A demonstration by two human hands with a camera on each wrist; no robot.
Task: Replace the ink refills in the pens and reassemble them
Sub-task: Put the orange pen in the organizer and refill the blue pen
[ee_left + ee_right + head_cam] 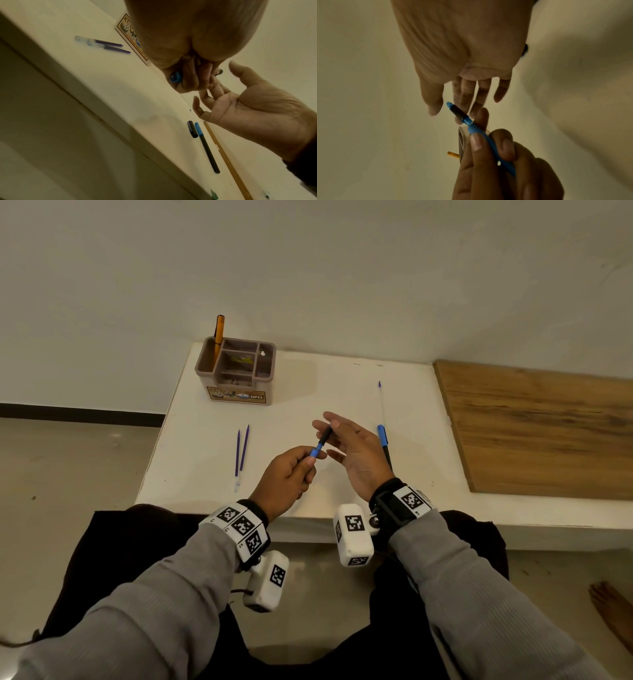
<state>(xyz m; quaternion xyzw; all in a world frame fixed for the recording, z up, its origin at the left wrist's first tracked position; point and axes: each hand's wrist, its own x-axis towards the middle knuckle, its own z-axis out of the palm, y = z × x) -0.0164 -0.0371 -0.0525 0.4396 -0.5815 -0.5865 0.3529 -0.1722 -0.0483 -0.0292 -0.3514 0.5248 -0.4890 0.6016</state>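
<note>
My left hand [305, 462] pinches the blue end of a blue and black pen part [322, 444] between thumb and fingers, held above the white table [308, 392]. The right hand [337, 429] is spread open at the part's black end, its fingers straight and close to it. In the right wrist view the pen part [471, 123] points up between the right hand's thumb and fingers [464, 94]. Two purple refills [241, 453] lie side by side on the table to the left. A clear refill with a blue tip [381, 402] lies to the right.
A second blue and black pen [205, 146] and a short black piece [192, 129] lie on the table under the right hand. A brown desk organizer [236, 368] with an orange pen [218, 337] stands at the back left. A wooden board [541, 433] covers the right side.
</note>
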